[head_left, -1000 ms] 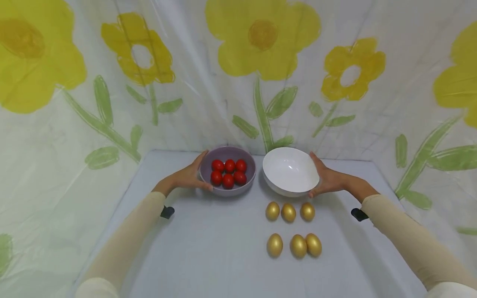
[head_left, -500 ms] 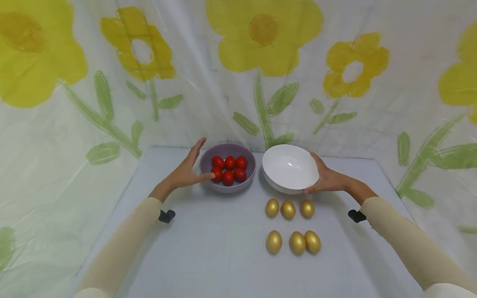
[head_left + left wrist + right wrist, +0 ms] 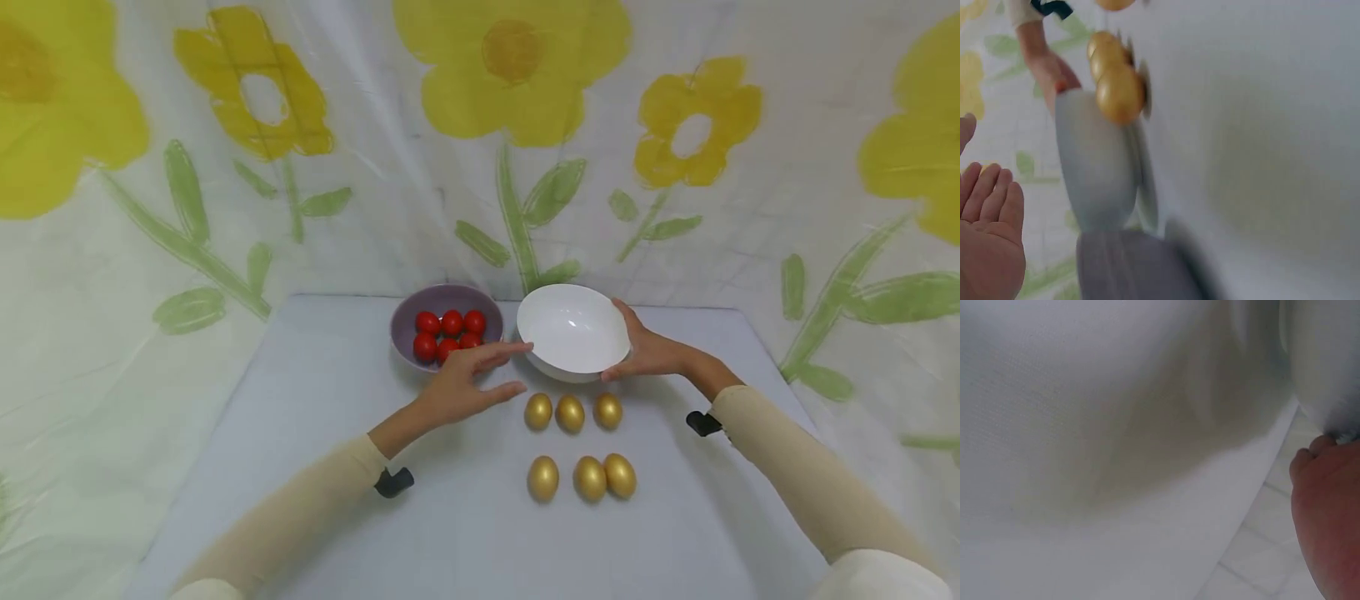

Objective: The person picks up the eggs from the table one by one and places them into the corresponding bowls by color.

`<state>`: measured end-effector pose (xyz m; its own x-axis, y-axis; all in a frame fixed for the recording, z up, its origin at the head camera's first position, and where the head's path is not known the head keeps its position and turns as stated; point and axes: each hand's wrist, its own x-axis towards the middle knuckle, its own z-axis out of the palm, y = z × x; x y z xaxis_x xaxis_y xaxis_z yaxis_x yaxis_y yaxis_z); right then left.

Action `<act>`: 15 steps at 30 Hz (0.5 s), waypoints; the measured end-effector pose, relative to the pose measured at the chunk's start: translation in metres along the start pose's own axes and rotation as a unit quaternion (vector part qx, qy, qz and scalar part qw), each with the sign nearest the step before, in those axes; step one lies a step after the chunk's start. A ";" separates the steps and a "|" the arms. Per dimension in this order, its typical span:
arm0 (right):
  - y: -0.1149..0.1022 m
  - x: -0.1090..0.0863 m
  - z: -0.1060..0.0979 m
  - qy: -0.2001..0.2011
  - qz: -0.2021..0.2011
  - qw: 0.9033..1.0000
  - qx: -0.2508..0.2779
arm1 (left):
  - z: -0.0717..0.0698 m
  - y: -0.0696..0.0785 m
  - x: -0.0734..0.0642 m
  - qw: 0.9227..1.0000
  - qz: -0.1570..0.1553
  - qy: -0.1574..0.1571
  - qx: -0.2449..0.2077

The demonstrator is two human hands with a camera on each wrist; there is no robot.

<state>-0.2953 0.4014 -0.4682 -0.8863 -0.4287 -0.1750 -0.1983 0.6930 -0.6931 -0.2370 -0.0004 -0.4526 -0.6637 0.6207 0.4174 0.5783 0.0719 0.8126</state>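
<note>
My right hand [image 3: 651,348] holds the right side of a white bowl [image 3: 573,329], thumb at the front of its rim and fingers round the far side. The bowl holds nothing. In the right wrist view, curled fingertips [image 3: 1312,456] lie against the bowl [image 3: 1329,356]. My left hand [image 3: 459,390], fingers extended and thumb apart, hovers before a purple bowl [image 3: 402,327] and hides part of it. Several glossy red, roundish egg-like things [image 3: 427,323] lie inside that bowl. The left fingertips reach toward the white bowl's left edge; whether they touch it, I cannot tell.
Several golden eggs [image 3: 570,413] lie in two rows on the pale table [image 3: 337,500], in front of the white bowl. A flower-printed curtain [image 3: 420,192] hangs just behind both bowls.
My left hand has let go of the purple bowl and moved right across its front toward the white bowl. The right hand stays at the white bowl. The view has shifted slightly.
</note>
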 end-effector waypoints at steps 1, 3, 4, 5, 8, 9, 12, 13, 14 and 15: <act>0.000 0.001 0.000 -0.001 0.001 1.000 0.001 | 0.007 -0.001 0.000 1.000 -0.010 -0.012 -0.005; 0.001 0.003 0.000 -0.002 0.002 1.000 0.003 | 0.018 -0.004 0.001 0.999 -0.032 -0.031 -0.010; 0.001 0.003 0.000 -0.001 0.002 1.000 0.003 | 0.023 -0.007 0.001 0.998 -0.045 -0.038 -0.015; 0.001 0.004 0.000 0.000 0.002 1.000 0.004 | 0.028 -0.010 0.001 0.997 -0.057 -0.043 -0.019; 0.000 0.003 0.000 0.003 0.003 1.000 0.005 | 0.039 -0.021 0.002 0.994 -0.088 -0.058 -0.016; 0.000 0.003 0.000 0.004 0.005 1.000 0.005 | 0.042 -0.025 0.002 0.993 -0.095 -0.063 -0.013; -0.001 0.002 0.000 0.002 0.010 1.000 0.005 | 0.048 -0.035 0.003 0.991 -0.113 -0.076 0.003; -0.002 0.001 0.000 0.001 0.013 1.000 0.008 | 0.049 -0.038 0.003 0.990 -0.116 -0.080 0.009; -0.002 0.001 0.000 -0.001 0.016 1.000 0.009 | 0.051 -0.040 0.003 0.989 -0.120 -0.085 0.014; -0.002 0.000 -0.001 -0.002 0.019 1.000 0.010 | 0.052 -0.043 0.004 0.988 -0.121 -0.089 0.020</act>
<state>-0.2951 0.4004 -0.4665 -0.8913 -0.4046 -0.2048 -0.1559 0.6974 -0.6996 -0.2397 0.0393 -0.5072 -0.6926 0.7093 0.1316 0.4337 0.2637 0.8616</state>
